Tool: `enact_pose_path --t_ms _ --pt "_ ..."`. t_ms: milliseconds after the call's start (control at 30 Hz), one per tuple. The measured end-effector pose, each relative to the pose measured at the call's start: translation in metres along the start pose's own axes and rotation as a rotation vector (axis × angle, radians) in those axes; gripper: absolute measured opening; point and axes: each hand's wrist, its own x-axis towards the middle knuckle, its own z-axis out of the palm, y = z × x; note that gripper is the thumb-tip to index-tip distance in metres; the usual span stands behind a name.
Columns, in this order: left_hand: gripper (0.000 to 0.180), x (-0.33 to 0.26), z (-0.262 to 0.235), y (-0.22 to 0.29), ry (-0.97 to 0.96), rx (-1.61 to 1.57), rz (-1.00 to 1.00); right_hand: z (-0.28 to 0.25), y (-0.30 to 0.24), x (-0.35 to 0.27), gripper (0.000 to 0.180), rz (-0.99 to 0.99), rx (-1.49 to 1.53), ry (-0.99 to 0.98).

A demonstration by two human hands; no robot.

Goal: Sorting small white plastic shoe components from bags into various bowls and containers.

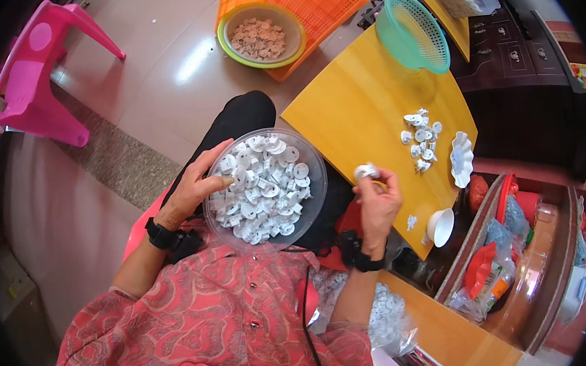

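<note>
- L hand (pixel 192 191) gripped clear bowl (pixel 319 189) by its rim, thumb inside nr white pcs (pixel 266 185).
- R hand (pixel 380 207) pinched 1 white pc (pixel 366 171) nr edge of yellow tabletop (pixel 349 103).
- Small loose pile (pixel 423 134) sat on tabletop, beside scalloped dish (pixel 462 159), w/ green basket (pixel 405 30) at far end.

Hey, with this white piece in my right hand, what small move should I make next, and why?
Perhaps move your right hand leftward and set the white piece in the clear tub: your left hand is at the tub's left rim, seemingly steadying it, and similar-looking pieces fill much of it.
</note>
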Motion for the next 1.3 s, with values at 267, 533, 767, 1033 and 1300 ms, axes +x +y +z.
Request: enact_pose_path --t_ms 267,533,767,1033,1300 --pt "0.073 0.002 0.000 -0.004 -0.017 0.016 0.002 -0.080 0.044 0.118 0.010 -0.048 -0.215 0.077" --pt "0.073 0.005 0.006 0.009 -0.035 0.024 -0.011 -0.113 0.068 0.179 0.035 -0.428 -0.926 0.315" --pt "0.076 0.000 -0.002 0.009 -0.048 0.087 -0.075 -0.038 -0.003 0.074 0.024 -0.463 -0.562 0.078" --pt "0.076 0.002 -0.001 0.007 -0.050 0.095 -0.050 0.073 0.005 -0.061 0.032 -0.423 -0.377 -0.527" --pt "0.075 -0.001 -0.003 0.004 -0.028 0.158 -0.023 0.089 0.026 -0.067 0.024 -0.352 -0.250 -0.479"
